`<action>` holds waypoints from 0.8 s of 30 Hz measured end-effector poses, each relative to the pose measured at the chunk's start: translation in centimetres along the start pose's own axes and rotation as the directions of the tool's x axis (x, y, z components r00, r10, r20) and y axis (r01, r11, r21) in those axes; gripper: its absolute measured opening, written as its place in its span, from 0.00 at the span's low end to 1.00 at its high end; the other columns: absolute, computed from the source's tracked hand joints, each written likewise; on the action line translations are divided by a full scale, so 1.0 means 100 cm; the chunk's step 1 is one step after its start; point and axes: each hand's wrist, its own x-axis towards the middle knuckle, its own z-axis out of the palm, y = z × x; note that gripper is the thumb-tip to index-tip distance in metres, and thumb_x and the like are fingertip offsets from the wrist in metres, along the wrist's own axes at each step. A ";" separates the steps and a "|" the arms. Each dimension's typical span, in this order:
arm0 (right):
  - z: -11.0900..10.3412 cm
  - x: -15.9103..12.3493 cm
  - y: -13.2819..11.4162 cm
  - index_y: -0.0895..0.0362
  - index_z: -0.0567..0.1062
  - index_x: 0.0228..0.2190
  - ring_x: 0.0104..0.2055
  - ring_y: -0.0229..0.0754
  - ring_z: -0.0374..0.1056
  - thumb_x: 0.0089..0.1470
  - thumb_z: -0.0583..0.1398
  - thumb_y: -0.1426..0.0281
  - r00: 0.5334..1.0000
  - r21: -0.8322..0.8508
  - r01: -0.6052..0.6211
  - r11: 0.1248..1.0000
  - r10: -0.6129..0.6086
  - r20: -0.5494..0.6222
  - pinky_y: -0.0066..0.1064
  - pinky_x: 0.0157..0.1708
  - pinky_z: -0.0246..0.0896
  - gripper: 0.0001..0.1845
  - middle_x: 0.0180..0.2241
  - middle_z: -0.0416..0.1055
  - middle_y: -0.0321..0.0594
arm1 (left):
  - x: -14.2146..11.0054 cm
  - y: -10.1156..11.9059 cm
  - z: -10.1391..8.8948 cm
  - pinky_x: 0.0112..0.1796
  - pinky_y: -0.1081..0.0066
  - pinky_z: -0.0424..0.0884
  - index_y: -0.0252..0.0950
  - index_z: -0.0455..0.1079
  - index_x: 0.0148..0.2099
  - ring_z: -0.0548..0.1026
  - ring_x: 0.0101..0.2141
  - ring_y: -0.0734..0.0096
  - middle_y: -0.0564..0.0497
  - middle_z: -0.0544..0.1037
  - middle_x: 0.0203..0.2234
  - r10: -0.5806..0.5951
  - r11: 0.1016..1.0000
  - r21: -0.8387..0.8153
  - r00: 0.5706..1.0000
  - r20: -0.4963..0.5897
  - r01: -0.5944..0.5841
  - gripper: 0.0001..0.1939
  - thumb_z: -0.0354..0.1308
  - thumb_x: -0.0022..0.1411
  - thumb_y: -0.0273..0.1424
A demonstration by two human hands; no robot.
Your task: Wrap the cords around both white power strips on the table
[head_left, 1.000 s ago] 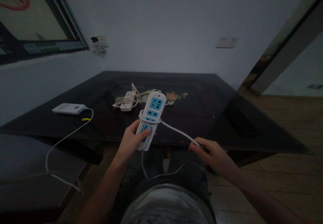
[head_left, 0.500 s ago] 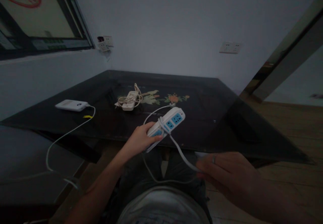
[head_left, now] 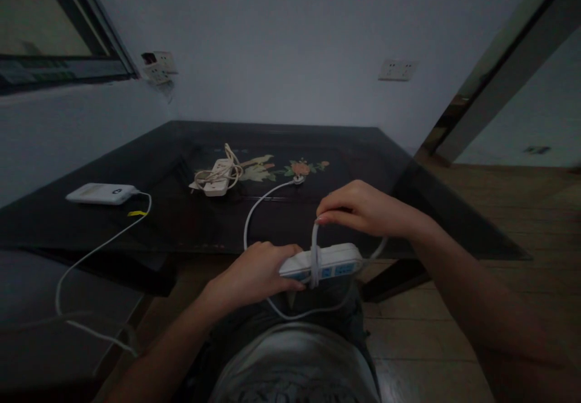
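Note:
My left hand (head_left: 254, 273) grips one end of a white power strip with blue sockets (head_left: 333, 262), held sideways over my lap at the table's near edge. Its white cable (head_left: 314, 247) loops around the strip's middle. My right hand (head_left: 363, 209) is just above the strip, fingers pinched on the cable where it rises from the loop. The rest of the cable runs up onto the table to its plug (head_left: 298, 180) and hangs below the strip in a slack curve.
A dark table (head_left: 385, 167) with a flower inlay carries a second white power strip wrapped in its cord (head_left: 216, 177) and a white power bank (head_left: 100, 193) with a cable trailing off the left. Wall sockets (head_left: 397, 69) sit behind. Wooden floor lies to the right.
The strip came down from upright to lying sideways and lower, near my lap. My right hand swung from low right up over the strip, carrying the cable around it.

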 end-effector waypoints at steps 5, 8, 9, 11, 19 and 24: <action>0.004 0.009 0.023 0.60 0.77 0.29 0.29 0.35 0.67 0.59 0.55 0.64 0.990 0.265 -0.017 0.964 -0.020 0.137 0.26 0.31 0.55 0.16 0.27 0.74 0.38 | -0.006 0.004 0.000 0.32 0.73 0.66 0.43 0.69 0.50 0.78 0.36 0.61 0.51 0.80 0.36 0.085 0.994 0.075 0.996 -0.010 -0.084 0.21 0.63 0.54 0.39; 0.014 0.015 0.035 0.61 0.77 0.29 0.32 0.36 0.67 0.59 0.55 0.63 0.972 0.401 -0.013 0.916 -0.083 0.220 0.26 0.33 0.56 0.17 0.27 0.73 0.38 | -0.011 0.007 -0.002 0.32 0.73 0.67 0.43 0.67 0.51 0.79 0.37 0.62 0.51 0.80 0.38 0.196 0.972 0.141 0.980 -0.043 -0.188 0.20 0.62 0.56 0.38; 0.018 0.016 0.039 0.61 0.77 0.28 0.32 0.36 0.67 0.59 0.55 0.62 0.964 0.449 -0.017 0.893 -0.104 0.245 0.26 0.34 0.56 0.18 0.27 0.73 0.38 | -0.013 0.008 -0.003 0.32 0.73 0.67 0.43 0.67 0.52 0.79 0.36 0.63 0.51 0.80 0.38 0.233 0.962 0.161 0.970 -0.069 -0.220 0.21 0.61 0.56 0.37; 0.024 0.013 0.045 0.61 0.76 0.28 0.32 0.35 0.66 0.59 0.54 0.60 0.954 0.528 -0.045 0.848 -0.120 0.273 0.26 0.34 0.56 0.19 0.27 0.72 0.38 | -0.016 0.009 -0.004 0.32 0.73 0.68 0.41 0.67 0.52 0.79 0.35 0.65 0.51 0.81 0.37 0.293 0.946 0.190 0.942 -0.162 -0.262 0.20 0.60 0.58 0.38; 0.040 -0.013 0.042 0.61 0.73 0.26 0.23 0.31 0.52 0.58 0.54 0.53 0.964 0.656 -0.203 0.727 0.030 0.265 0.24 0.23 0.47 0.24 0.21 0.61 0.31 | -0.015 0.006 0.009 0.34 0.72 0.73 0.36 0.69 0.48 0.80 0.33 0.67 0.47 0.81 0.34 0.434 0.901 0.230 0.748 -0.503 -0.368 0.14 0.55 0.62 0.36; 0.053 -0.010 0.036 0.59 0.66 0.21 0.23 0.31 0.51 0.55 0.55 0.51 0.967 0.718 -0.238 0.655 0.094 0.235 0.24 0.23 0.45 0.25 0.20 0.56 0.30 | -0.014 0.002 0.018 0.35 0.70 0.74 0.35 0.63 0.56 0.80 0.34 0.65 0.45 0.81 0.37 0.397 0.917 0.239 0.689 -0.606 -0.319 0.22 0.56 0.61 0.37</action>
